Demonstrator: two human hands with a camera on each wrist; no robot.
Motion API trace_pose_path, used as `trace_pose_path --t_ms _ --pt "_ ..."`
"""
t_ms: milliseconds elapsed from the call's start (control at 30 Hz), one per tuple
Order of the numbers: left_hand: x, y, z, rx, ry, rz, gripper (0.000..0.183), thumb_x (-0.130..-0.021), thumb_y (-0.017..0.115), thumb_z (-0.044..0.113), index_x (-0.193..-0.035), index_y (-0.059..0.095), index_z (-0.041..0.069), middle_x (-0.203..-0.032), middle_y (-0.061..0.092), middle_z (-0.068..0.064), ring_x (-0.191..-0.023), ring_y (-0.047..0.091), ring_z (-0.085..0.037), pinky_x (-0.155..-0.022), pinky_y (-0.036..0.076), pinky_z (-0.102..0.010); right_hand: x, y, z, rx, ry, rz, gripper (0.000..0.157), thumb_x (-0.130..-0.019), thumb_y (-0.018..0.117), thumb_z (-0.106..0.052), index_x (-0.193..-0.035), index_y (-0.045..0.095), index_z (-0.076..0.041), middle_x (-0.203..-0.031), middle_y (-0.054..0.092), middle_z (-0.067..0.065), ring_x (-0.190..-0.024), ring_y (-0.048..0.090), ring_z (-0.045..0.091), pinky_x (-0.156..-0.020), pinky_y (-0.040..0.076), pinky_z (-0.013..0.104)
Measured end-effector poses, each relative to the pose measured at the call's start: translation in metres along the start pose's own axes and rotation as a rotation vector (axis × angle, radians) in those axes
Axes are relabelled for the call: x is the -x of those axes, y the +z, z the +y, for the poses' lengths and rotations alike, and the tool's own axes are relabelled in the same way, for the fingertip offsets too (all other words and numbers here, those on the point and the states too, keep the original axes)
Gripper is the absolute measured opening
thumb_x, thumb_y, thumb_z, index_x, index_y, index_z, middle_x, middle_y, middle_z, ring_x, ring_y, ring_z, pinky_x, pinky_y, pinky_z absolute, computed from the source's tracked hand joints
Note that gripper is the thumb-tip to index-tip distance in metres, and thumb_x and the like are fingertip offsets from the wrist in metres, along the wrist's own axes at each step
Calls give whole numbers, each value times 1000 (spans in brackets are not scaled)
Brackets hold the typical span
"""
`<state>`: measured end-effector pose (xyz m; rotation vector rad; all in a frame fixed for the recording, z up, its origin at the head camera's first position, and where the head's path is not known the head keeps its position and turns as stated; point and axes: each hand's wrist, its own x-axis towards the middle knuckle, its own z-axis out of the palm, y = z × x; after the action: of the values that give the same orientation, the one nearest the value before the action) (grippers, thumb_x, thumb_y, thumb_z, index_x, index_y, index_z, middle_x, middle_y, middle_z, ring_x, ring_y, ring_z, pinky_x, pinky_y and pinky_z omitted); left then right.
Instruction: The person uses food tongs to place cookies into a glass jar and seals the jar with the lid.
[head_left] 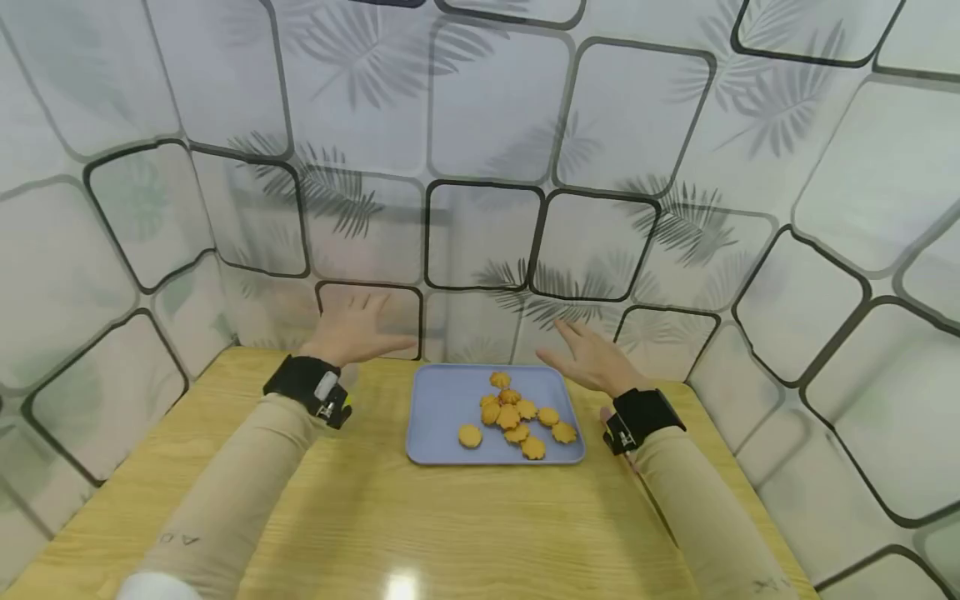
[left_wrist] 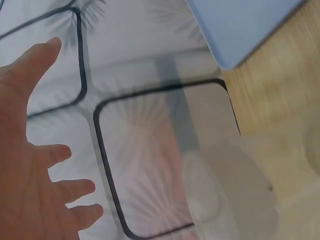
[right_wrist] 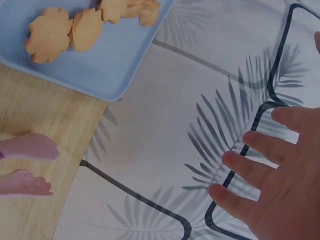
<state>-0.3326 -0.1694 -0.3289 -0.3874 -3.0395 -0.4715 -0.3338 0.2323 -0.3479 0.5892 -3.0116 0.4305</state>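
Observation:
My left hand point(head_left: 357, 332) is raised over the back left of the table with its fingers spread, holding nothing. Past the tray's right back corner, my right hand point(head_left: 594, 360) hovers with straight fingers and nothing in it. Between the hands lies a blue tray point(head_left: 438, 425). Golden scalloped cookies point(head_left: 508, 415) are heaped toward its right half, and one round cookie point(head_left: 470, 436) sits apart at the left. In the right wrist view, two pink ends of a tong-like utensil point(right_wrist: 30, 146) lie beside the tray. A clear plastic container point(left_wrist: 235, 195) appears near my left hand.
The wooden table point(head_left: 450, 533) reaches back to a patterned fabric screen point(head_left: 487, 233) that stands behind it and along both sides. Much of the pink utensil is hidden under my right forearm point(head_left: 697, 508) in the head view.

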Motion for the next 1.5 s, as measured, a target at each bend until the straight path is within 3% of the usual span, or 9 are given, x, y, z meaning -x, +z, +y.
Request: trace_pose_path --t_ms 100,233,333,433,567,733,967,1167,1500 --pt "14 2 -20 98 7 17 107 -89 57 72 -163 17 5 -164 20 -33 -148 21 -55 -117 19 -73 4 4 4 2 8 -17 82 -102 42 -61 -162 24 -8 -164 28 27 -150 27 48 -117 27 68" --pt "38 10 -54 406 10 2 102 -93 64 58 -165 9 11 -168 11 -27 -151 15 -53 -115 23 -73 7 6 6 19 -4 -21 81 -103 43 -60 -161 26 -6 -163 28 28 -149 28 48 -116 29 68" --pt "57 25 -83 641 -2 12 102 -96 69 43 -165 0 17 -171 0 -22 -154 5 -50 -115 18 -75 5 3 7 22 -14 -7 81 -103 44 -59 -161 25 -6 -163 27 28 -148 29 49 -117 28 67" --pt "73 47 -104 767 17 62 107 -94 74 27 -165 -5 15 -170 0 -24 -154 3 -50 -115 15 -77 5 -2 7 13 -12 -19 82 -103 43 -60 -162 22 -8 -164 24 28 -149 27 50 -118 25 67" --pt "80 79 -113 868 36 91 119 -86 81 12 -163 -9 12 -166 10 -33 -152 9 -53 -116 16 -75 7 -6 6 5 2 -38 83 -103 40 -62 -163 20 -8 -165 22 28 -150 25 49 -119 23 67" --pt "75 110 -104 1006 -27 155 120 -81 83 5 -163 -5 12 -162 21 -29 -152 16 -49 -120 15 -69 15 -2 2 -26 -40 -101 84 -103 41 -60 -163 17 -6 -165 25 27 -150 26 48 -119 25 65" --pt "57 120 -91 1021 -119 313 117 -79 86 10 -162 4 7 -159 24 -26 -148 26 -43 -124 17 -60 31 2 -15 2 -95 -191 85 -102 47 -60 -164 16 -9 -163 31 25 -148 32 47 -120 27 63" --pt "58 129 -90 997 -179 392 111 -78 88 9 -159 12 1 -157 30 -28 -146 30 -43 -122 22 -61 36 1 -21 23 -112 -201 85 -102 46 -60 -163 18 -8 -162 31 26 -147 33 47 -119 28 63" --pt "69 123 -82 906 -102 349 99 -77 87 9 -155 27 -4 -147 43 -31 -135 42 -45 -115 32 -64 43 -3 -26 32 -111 -194 85 -102 44 -62 -164 18 -10 -164 31 23 -148 33 44 -120 28 61"
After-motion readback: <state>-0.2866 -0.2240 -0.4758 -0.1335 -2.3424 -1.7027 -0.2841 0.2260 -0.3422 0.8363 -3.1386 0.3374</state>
